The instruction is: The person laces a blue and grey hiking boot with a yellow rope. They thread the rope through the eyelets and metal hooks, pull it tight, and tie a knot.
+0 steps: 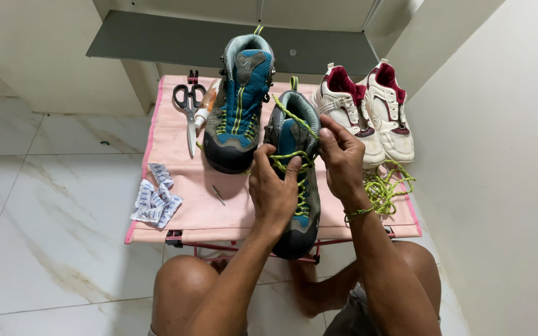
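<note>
Lying toe toward the person, long axis running away from them, a grey-and-teal hiking boot [295, 186] on a pink folding table [175, 186]. Left hand [272, 190] closed around its midsection. Right hand [342, 158] pinching the yellow-green lace [291, 115] at the collar, the nearer hand there. Matching boot [241, 106] beside; scissors [188, 112], white sneakers [368, 112] outward.

pink folding table [175, 163] carries shoes [239, 106], scissors [189, 112], sachets [155, 202], loose laces [386, 186].

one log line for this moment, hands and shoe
left hand: grips near boot | right hand: pinches yellow-green lace at boot collar | second boot: upright behind | scissors: on pink table
</note>
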